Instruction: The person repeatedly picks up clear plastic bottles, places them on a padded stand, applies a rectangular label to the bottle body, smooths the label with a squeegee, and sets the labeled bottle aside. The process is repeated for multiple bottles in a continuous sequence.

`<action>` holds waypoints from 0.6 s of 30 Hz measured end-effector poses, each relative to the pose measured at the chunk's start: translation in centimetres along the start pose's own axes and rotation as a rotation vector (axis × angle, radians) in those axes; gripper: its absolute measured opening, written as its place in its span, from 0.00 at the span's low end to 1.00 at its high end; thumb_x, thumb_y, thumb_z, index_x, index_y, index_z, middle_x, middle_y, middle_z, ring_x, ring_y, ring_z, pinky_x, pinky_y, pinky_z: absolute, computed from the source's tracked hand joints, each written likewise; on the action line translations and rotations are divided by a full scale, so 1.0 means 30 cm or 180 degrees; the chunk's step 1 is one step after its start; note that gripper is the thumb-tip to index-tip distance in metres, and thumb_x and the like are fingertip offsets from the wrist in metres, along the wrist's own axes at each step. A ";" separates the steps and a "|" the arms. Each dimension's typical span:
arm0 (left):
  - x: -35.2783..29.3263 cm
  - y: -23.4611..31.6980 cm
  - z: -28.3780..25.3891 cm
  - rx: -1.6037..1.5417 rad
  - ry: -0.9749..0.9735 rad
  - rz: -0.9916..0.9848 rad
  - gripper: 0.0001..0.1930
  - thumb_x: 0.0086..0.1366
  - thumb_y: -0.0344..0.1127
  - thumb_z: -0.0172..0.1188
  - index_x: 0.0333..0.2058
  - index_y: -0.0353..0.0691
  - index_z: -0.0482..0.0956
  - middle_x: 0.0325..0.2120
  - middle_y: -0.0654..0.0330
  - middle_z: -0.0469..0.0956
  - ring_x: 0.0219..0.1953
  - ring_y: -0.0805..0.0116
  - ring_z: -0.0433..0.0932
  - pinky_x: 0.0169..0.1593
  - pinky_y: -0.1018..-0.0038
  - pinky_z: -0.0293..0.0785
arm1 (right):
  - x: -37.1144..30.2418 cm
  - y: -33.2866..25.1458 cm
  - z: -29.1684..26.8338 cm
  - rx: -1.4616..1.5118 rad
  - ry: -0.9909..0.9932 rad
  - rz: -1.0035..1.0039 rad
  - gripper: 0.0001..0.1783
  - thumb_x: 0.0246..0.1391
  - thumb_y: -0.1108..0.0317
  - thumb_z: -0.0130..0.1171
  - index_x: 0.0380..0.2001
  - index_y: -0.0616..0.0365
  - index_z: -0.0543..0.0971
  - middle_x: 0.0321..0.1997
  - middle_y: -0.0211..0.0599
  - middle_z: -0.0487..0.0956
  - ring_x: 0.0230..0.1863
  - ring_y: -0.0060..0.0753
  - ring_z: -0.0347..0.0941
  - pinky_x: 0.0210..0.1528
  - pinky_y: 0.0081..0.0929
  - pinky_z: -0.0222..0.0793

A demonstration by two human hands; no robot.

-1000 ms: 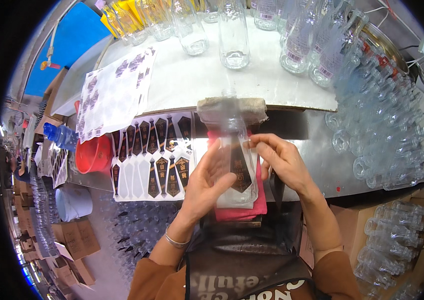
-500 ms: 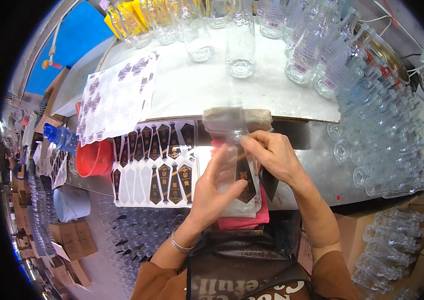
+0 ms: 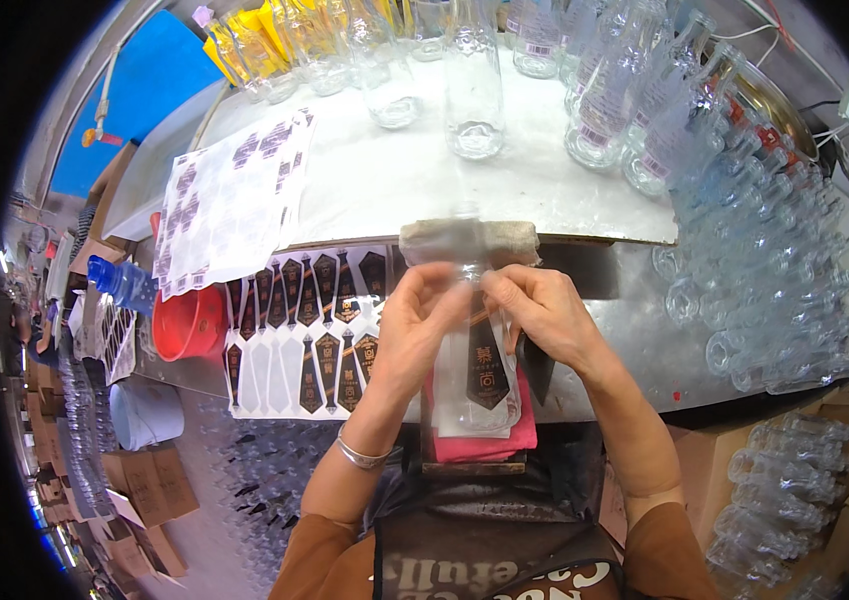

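Left hand: fingertips at the neck of the clear glass bottle; I cannot tell whether they clamp it.
Right hand: thumb opposite; grip likewise unclear to me.
Bottle: lying between both hands, over pink cloth.
Black necktie-shaped label: on it, nearer the right hand.
Label sheet: left of the left hand.

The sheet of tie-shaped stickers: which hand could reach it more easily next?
The left hand, probably: it is beside the sheet of tie-shaped stickers, while the right hand is farther off, across the glass bottle. Both hands are at the bottle's neck end.
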State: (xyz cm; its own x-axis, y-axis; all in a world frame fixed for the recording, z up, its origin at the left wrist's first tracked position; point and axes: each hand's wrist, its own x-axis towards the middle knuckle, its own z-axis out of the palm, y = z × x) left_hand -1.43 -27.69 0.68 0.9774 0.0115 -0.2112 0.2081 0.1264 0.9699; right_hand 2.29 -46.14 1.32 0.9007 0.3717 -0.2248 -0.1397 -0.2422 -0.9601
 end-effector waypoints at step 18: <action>-0.111 -0.014 0.021 0.0334 -0.0403 0.0296 0.47 0.60 0.31 0.69 0.72 0.34 0.50 0.65 0.48 0.63 0.65 0.52 0.68 0.64 0.57 0.71 | -0.006 -0.004 0.002 -0.0077 0.0035 -0.0132 0.28 0.63 0.48 0.59 0.39 0.70 0.84 0.31 0.46 0.85 0.35 0.32 0.82 0.41 0.30 0.74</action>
State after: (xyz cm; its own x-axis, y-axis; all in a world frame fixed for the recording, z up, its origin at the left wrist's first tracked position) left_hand -4.76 -28.40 1.07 0.9882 -0.1075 -0.1095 0.1129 0.0264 0.9933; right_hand 2.12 -46.11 1.46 0.9101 0.3719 -0.1830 -0.0924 -0.2484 -0.9642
